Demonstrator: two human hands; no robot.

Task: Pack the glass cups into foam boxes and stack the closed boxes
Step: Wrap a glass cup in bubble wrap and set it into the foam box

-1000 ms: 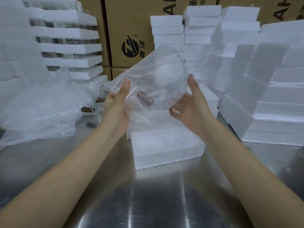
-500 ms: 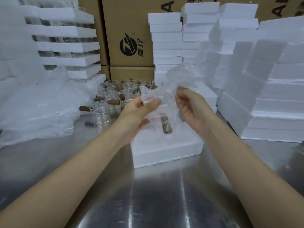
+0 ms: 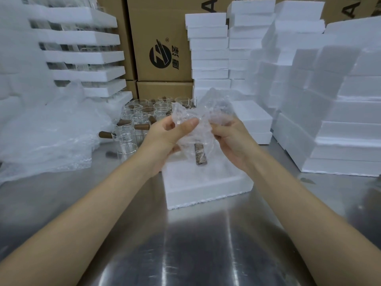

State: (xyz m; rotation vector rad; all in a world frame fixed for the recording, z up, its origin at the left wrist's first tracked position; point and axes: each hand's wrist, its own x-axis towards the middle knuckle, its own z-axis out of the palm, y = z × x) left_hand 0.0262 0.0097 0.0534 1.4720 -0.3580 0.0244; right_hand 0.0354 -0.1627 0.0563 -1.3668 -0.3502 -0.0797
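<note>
— What was the setting?
— A shiny steel table (image 3: 195, 244). Brown cartons (image 3: 162, 27) stood behind the hands, with stacks of white foam boxes (image 3: 208, 48) beyond them and to their right.
— And the hands?
— Both were curled. The left hand (image 3: 165, 139) pinched the bubble wrap (image 3: 198, 118), thumb on top. The right hand (image 3: 235, 141) gripped its other side.
— The cup?
— The wrapped glass cup (image 3: 200, 154) was between them, its brown handle hanging over the open foam box (image 3: 206, 186) just below. Loose cups (image 3: 140, 118) stood beyond the left hand.
— Any writing?
— One carton bore a round black logo with a registered mark. The characters beside it were unreadable.
</note>
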